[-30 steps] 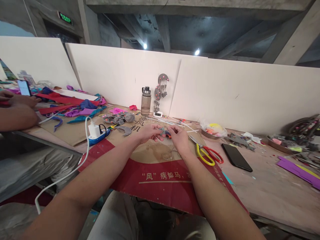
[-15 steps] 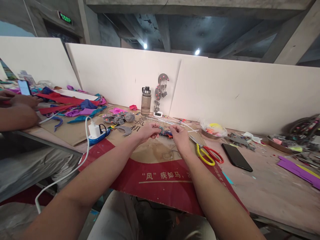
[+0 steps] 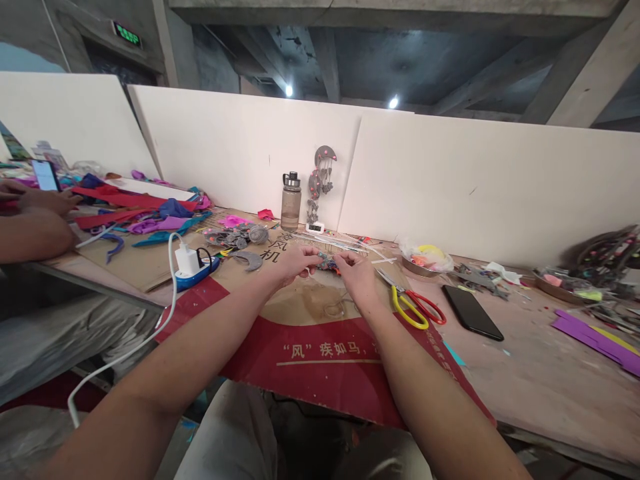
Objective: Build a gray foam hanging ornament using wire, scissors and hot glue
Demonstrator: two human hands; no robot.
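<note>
My left hand point(image 3: 301, 262) is closed, its thumb and fingers pinching the left side of a small multicoloured piece point(image 3: 329, 265) with grey, blue and orange bits. My right hand point(image 3: 354, 270) pinches at the right side of that same piece; what exactly lies between its fingertips is too small to make out. Both hands hover over a brown and red cardboard sheet point(image 3: 325, 380). A loose thin thread loop point(image 3: 336, 309) lies on the cardboard below the right hand. Scissors point(image 3: 411, 308) with one yellow and one red handle lie right of that hand.
A black phone point(image 3: 473, 313) lies at the right. A bottle point(image 3: 291, 203) and a grey moon-shaped hanging ornament point(image 3: 325, 157) stand by the white partition. Left are a white plug point(image 3: 187, 259) on a blue power strip, grey felt pieces point(image 3: 247, 259), and another person's arm point(image 3: 35, 227).
My right hand has shifted slightly left, closer to my left hand and over the small piece. The left hand keeps its pinch almost unmoved.
</note>
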